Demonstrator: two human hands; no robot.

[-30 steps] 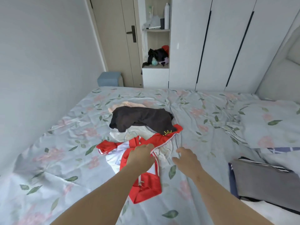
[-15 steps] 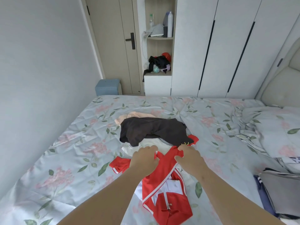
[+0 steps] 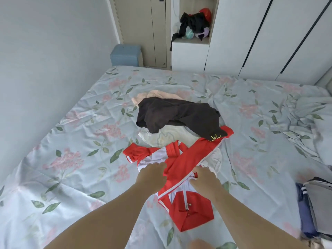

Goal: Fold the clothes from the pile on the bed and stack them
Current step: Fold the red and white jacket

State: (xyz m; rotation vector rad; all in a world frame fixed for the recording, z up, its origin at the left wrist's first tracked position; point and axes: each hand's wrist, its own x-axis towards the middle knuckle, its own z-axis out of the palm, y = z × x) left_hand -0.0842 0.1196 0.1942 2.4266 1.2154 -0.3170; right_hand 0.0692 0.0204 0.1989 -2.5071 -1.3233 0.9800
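A red and white zip jacket (image 3: 186,178) lies crumpled on the floral bed sheet (image 3: 75,159), partly pulled out from under the pile. My left hand (image 3: 152,175) grips its fabric at the left. To the right, my right hand (image 3: 204,178) pinches its white-edged front. Behind it sits the pile: a dark brown garment (image 3: 176,115) on top, a pale cream piece (image 3: 167,136) under it and a peach one (image 3: 154,95) at the back. One red sleeve runs under the brown garment.
A stack of folded grey and blue clothes (image 3: 316,207) lies at the right edge of the bed. A pillow (image 3: 316,119) is at the right. A blue stool (image 3: 125,54), a door and white wardrobes stand beyond the bed; a wall bounds the left.
Both hands have drawn the red jacket toward me, away from the pile. My right hand came onto it from the sheet. The view has tilted down.
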